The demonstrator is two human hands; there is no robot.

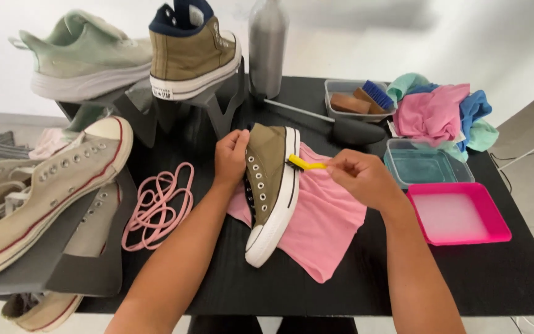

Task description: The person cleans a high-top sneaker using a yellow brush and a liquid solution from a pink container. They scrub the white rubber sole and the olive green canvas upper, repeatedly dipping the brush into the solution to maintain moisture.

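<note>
An olive high-top sneaker [270, 185] with a white sole lies on its side on a pink cloth [326, 229] in the middle of the black table [452, 272]. My left hand [230, 158] grips the sneaker's ankle collar from the left. My right hand [363, 176] holds a small yellow brush [305, 163], whose head touches the white sole edge near the heel.
Pink laces [156, 207] lie left of the sneaker. A pink tray [458, 216] of cloudy liquid and a clear tub [424, 164] stand at right, with a rag pile [443, 111] and a brush tray [356, 99] behind. More shoes on stands occupy the left and back, beside a grey bottle [267, 43].
</note>
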